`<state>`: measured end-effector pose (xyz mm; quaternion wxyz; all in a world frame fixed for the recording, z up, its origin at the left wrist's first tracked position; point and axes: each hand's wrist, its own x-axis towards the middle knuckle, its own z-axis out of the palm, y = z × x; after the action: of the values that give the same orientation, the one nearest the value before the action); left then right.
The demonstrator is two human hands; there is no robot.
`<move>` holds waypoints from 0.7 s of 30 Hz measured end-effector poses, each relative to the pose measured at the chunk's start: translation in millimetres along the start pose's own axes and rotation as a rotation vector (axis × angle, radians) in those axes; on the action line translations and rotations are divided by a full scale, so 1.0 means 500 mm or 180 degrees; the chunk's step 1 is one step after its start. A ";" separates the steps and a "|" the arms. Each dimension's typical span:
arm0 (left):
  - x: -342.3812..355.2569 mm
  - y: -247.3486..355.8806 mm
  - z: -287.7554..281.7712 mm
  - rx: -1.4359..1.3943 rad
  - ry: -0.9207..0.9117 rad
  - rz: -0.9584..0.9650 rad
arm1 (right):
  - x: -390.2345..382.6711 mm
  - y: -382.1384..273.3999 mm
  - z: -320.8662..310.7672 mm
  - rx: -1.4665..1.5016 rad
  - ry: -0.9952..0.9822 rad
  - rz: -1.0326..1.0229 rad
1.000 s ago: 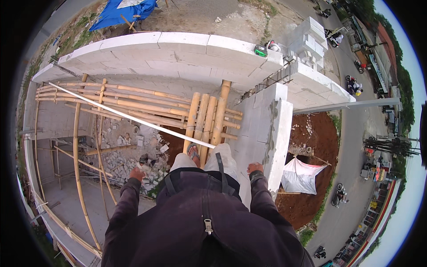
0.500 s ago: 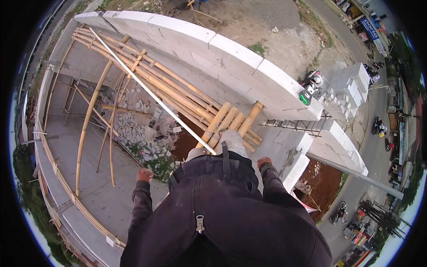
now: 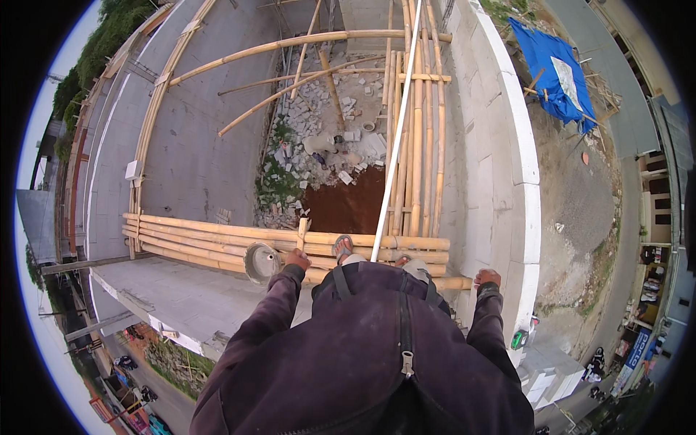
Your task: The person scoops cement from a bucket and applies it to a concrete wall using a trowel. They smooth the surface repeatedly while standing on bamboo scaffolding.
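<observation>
My left hand (image 3: 297,259) is loosely curled with nothing visible in it. It appears over the bamboo platform (image 3: 196,230), beside a short bamboo crosspiece (image 3: 302,230) and a grey, cement-crusted bucket (image 3: 259,264). Whether it touches the crosspiece cannot be made out. Out to the right, my right hand (image 3: 487,277) is closed and holds nothing, close to the pale block wall (image 3: 500,217). Under me, one sandalled foot (image 3: 342,248) stands on the bamboo poles. A long white pole (image 3: 395,145) runs from near my waist to the far end.
Far below lies ground with broken blocks (image 3: 355,98) and a reddish dirt patch (image 3: 344,210); a person (image 3: 319,145) is crouched there. Lengthwise bamboo poles (image 3: 417,159) follow the right wall. A blue tarp (image 3: 551,72) and a road (image 3: 609,341) lie outside.
My view has turned left, so the pit and platform now lie straight ahead. The bucket has come into sight beside my left hand. Both hands remain curled.
</observation>
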<state>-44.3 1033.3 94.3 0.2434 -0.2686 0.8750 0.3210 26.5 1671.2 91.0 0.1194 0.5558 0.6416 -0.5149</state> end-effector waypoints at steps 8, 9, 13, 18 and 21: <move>0.066 -0.204 -0.020 -0.0892 -0.0146 -0.0536 | -0.151 -0.050 0.216 -0.0644 -0.0471 -0.0216; 0.068 -0.215 -0.027 -0.1225 -0.0243 -0.0654 | -0.164 -0.047 0.226 -0.0768 -0.0562 -0.0139; 0.067 -0.221 -0.049 0.3863 -0.1050 0.1248 | -0.194 -0.023 0.251 -0.3843 -0.1092 -0.1665; 0.080 -0.258 -0.063 0.3464 -0.1089 0.1266 | -0.173 0.012 0.266 -0.4467 -0.0932 -0.1392; 0.097 -0.293 -0.038 0.3251 -0.1079 0.1529 | -0.162 0.018 0.275 -0.2509 -0.0567 -0.0274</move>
<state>6.7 909.5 15.1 0.3989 0.1434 0.9039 -0.0564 4.9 1512.9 84.2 0.3568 0.3932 0.7997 -0.2802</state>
